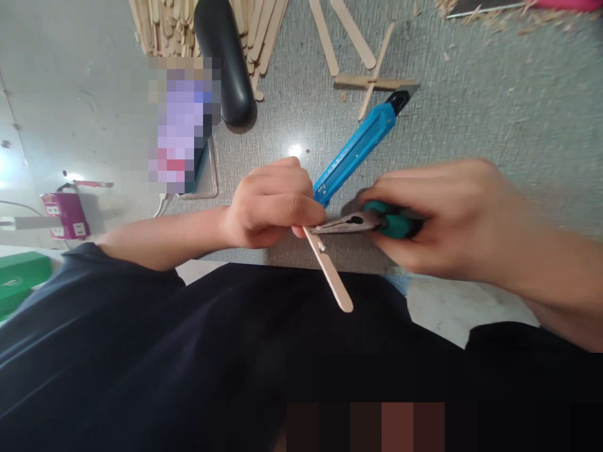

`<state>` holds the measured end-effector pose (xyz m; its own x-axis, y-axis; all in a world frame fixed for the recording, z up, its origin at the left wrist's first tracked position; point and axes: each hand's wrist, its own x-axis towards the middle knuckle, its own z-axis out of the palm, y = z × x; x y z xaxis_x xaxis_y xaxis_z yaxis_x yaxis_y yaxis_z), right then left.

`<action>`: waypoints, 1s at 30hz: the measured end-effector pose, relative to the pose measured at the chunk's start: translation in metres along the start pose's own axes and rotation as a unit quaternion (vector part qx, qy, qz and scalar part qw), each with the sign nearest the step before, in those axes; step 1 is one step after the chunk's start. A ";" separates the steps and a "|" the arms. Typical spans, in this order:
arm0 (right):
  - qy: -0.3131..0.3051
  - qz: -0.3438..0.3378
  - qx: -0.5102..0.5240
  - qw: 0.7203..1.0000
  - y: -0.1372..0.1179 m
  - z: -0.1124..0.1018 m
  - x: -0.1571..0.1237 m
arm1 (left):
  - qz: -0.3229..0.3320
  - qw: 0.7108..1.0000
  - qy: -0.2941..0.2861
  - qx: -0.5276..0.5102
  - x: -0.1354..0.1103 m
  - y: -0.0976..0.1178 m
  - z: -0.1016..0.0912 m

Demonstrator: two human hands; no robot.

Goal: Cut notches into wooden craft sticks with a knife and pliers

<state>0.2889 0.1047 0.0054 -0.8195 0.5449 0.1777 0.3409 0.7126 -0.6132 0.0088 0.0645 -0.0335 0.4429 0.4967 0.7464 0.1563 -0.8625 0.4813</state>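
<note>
Wooden stick (pixel 333 279) at frame centre over dark lap, slanting down-right; small notch just below pliers' tip. Left hand (pixel 268 204) grip clenched on stick's upper end, steadying it against tool. Pliers (pixel 348 223) level, nose touching stick beside left fingertips; right hand (pixel 447 220) grip tight round teal handles. Behind: blue utility knife (pixel 358 147) on grey mat (pixel 494 113); stick cross (pixel 372 80) upper centre; stick pile (pixel 160 25), black cylinder (pixel 223 63) upper left.

The person wears a dark navy short-sleeved top (pixel 141 339), faintly creased across the front. Its left sleeve (pixel 80 263) ends near the elbow, leaving the forearm (pixel 160 235) uncovered. The left grip (pixel 271 204) and right grip (pixel 447 220) are bare.
</note>
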 end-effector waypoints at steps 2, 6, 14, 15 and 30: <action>-0.003 -0.001 0.024 1.000 -0.004 -0.001 -0.004 | 0.017 1.000 0.009 0.012 0.001 0.000 0.001; -0.001 0.004 0.104 0.995 -0.012 -0.018 -0.004 | 0.007 0.996 0.079 0.038 0.002 -0.002 0.003; 0.059 0.008 -0.021 0.998 0.004 -0.027 0.012 | 0.044 0.992 0.100 0.056 -0.001 -0.007 0.003; 0.057 0.001 -0.019 0.998 0.005 -0.025 0.012 | 0.030 0.992 0.112 0.057 -0.002 -0.006 0.005; -0.007 0.131 -0.063 0.989 0.011 -0.020 0.014 | -0.292 0.951 0.021 -0.102 0.004 0.019 0.003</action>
<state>0.2902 0.1292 0.0171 -0.7014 0.7126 0.0147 0.5962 0.5979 -0.5358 0.0159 0.0497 -0.0226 0.2970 0.8921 0.3406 0.1881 -0.4043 0.8951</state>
